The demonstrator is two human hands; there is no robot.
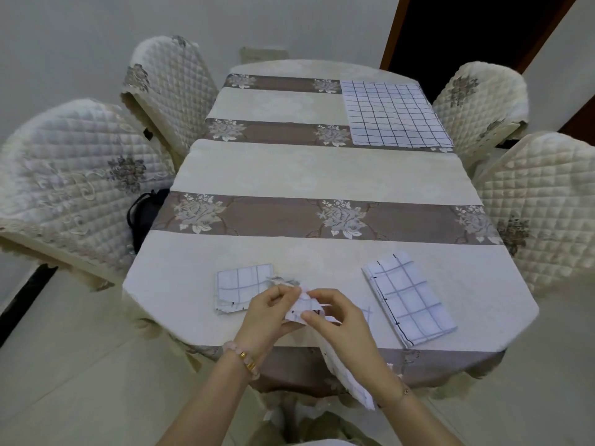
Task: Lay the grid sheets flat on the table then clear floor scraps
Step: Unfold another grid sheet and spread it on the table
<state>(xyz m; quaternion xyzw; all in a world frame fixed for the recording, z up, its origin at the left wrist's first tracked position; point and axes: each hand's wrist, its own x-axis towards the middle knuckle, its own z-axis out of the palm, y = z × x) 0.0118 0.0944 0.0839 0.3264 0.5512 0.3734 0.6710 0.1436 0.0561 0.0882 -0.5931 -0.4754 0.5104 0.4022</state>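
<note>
Left hand (267, 312) and right hand (338, 317) both pinch a crumpled grid sheet (297, 310) over the near table (306, 175) edge, with a small folded sheet (240, 286) just left, a larger folded sheet (409, 300) right, and a flat sheet (392, 114) far right.

The cream, brown-banded clothed table (289, 169) bears a flat white grid sheet (392, 114) far right; a long folded grid sheet (410, 302) and a small folded grid sheet (240, 284) lie near.
</note>
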